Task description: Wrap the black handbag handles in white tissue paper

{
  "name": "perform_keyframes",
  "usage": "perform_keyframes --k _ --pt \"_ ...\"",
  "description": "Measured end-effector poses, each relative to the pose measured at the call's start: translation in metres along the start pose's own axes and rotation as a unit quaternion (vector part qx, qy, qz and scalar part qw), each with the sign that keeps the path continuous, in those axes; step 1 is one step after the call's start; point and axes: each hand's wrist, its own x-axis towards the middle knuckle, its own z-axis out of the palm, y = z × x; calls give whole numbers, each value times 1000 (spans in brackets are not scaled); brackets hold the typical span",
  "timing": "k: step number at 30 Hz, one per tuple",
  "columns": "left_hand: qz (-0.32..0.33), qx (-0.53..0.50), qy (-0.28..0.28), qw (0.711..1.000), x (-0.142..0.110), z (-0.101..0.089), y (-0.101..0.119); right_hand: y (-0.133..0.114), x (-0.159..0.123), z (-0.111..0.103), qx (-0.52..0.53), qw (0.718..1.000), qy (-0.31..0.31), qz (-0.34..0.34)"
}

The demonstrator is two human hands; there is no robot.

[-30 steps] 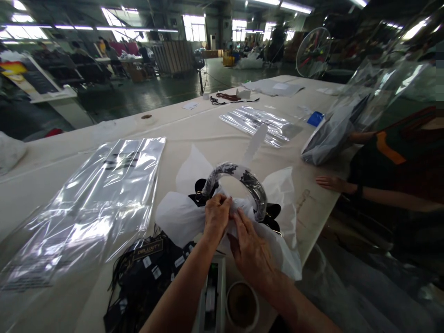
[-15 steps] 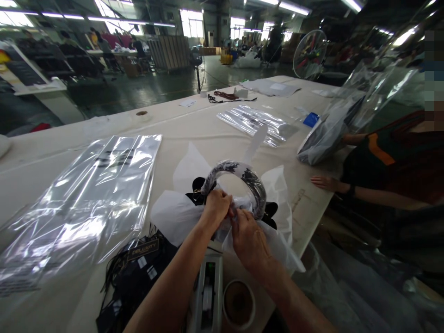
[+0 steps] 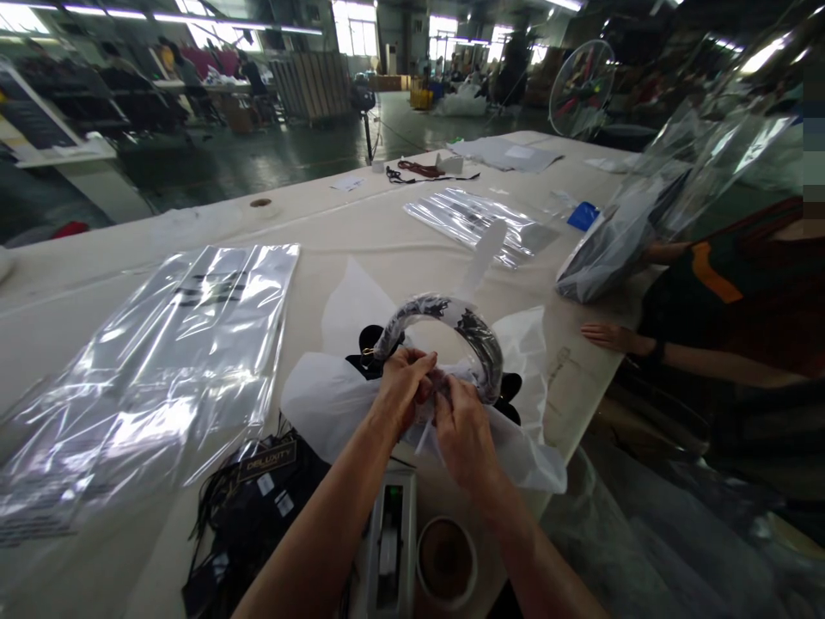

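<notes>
In front of me a curved bag handle (image 3: 480, 340), wrapped in clear plastic film over a black-and-white pattern, arches above white tissue paper (image 3: 322, 400). Black rounded tabs (image 3: 369, 340) with a gold-coloured fitting show at its left end, and more black tabs at its right end. My left hand (image 3: 403, 383) is closed at the inner left of the arch, fingers pinching the plastic wrap. Close beside it my right hand (image 3: 462, 421) also pinches the wrap, fingertips bent inward. The bag's body is mostly hidden by tissue and hands.
Clear plastic bags (image 3: 212, 344) lie flat at left, and more (image 3: 480, 219) beyond the handle. Black hang tags (image 3: 258, 499), a tape dispenser (image 3: 390, 542) and a tape roll (image 3: 447, 563) are near me. At right, a co-worker's hand (image 3: 609, 337) rests on the table edge beside a plastic-covered bag (image 3: 612, 245).
My fingers have shifted slightly on the wrap, the right hand's more upright and drawn in. The handle's right side has moved a little to the right. The view has tilted slightly.
</notes>
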Motion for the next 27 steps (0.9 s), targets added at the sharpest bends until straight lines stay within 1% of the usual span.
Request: perform_keyframes --k 2,3,5,7,8,10,11,13,17,19,23,25,27 --pt "8 -9 -13 1000 0 -1 -3 -6 5 -4 103 992 -41 68" --pt "10 -14 -19 1000 0 -2 -3 -10 7 -6 170 977 -64 114" --pt "15 -21 -28 999 0 -3 -5 -17 10 -9 306 927 -79 203" --pt "21 -24 -32 999 -1 -4 -6 -24 12 -10 407 873 -54 263" --pt "25 -24 -34 999 -2 -5 -6 -27 13 -10 437 854 -35 282" --pt "32 -22 -39 999 -3 -6 -6 -31 13 -8 466 830 -8 307" --pt "35 -21 -40 998 -4 -6 -6 -32 13 -7 471 825 1 314" --pt "40 -21 -40 998 -4 -7 -7 -31 13 -4 469 822 19 321" --pt "54 -25 -37 998 -3 -8 -8 -26 14 -1 450 837 38 310" --pt "61 -25 -39 997 -2 -9 -9 -24 15 0 449 838 41 307" --pt "68 -18 -56 996 0 -14 -11 -26 20 0 473 821 43 316" --pt "79 12 -73 994 0 -17 -12 -28 22 -1 477 817 42 320" --pt "95 67 -86 989 0 -19 -12 -30 25 -2 476 815 38 328"
